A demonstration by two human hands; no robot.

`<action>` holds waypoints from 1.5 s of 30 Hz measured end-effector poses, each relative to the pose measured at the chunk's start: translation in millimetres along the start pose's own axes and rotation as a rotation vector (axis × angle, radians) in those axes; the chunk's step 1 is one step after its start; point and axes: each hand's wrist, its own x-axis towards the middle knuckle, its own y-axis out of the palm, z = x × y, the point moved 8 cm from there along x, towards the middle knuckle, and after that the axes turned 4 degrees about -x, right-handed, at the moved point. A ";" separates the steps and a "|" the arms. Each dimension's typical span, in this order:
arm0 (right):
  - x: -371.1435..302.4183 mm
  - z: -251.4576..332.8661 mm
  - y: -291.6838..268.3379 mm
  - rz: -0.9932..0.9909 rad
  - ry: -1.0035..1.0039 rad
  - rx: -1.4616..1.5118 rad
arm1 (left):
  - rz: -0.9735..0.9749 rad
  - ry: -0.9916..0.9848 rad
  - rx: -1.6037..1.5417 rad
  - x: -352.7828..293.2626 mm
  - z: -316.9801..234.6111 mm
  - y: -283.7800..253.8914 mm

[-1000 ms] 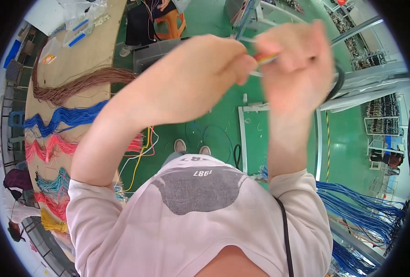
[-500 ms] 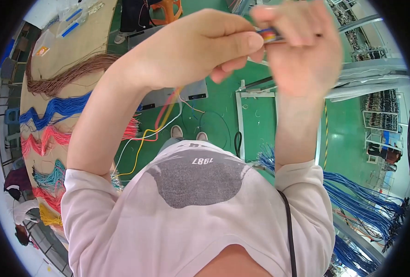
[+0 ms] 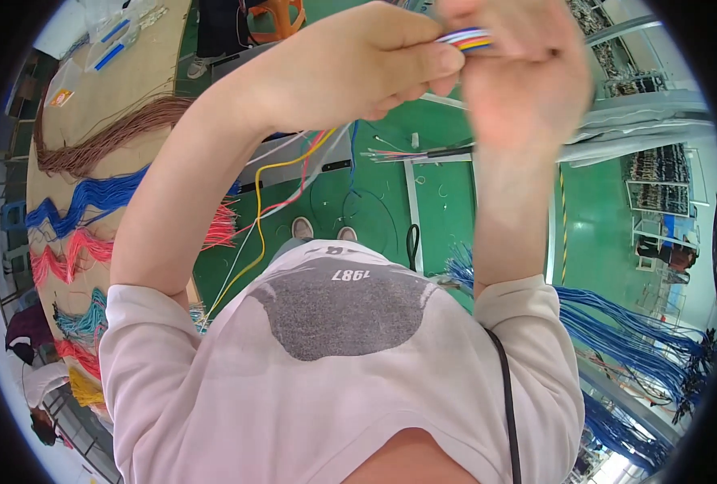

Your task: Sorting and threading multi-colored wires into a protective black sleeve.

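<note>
Right fingers (image 3: pixel 513 22) blurred, cut by top edge; wire bundle (image 3: pixel 473 39) partly hidden

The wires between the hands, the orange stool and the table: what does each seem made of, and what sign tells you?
Wires: probably plastic-coated metal, smooth and slightly glossy; bright, even colours suggest the coating, though cores are hidden.
Stool: likely smooth moulded plastic, from its uniform orange colour.
Table: perhaps wood or board, matt; its pale tan top suggests this, but no grain is clear.
</note>
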 end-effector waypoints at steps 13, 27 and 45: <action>16.7 -8.7 11.9 -0.084 0.128 0.136 | 0.024 0.160 -0.006 6.6 -20.5 -24.5; 87.0 40.3 -16.9 0.097 0.149 0.024 | 0.036 0.181 0.035 70.5 -27.4 -63.5; 363.9 195.4 -109.3 0.123 -0.495 -0.422 | -0.471 0.865 0.589 340.2 -351.2 -137.9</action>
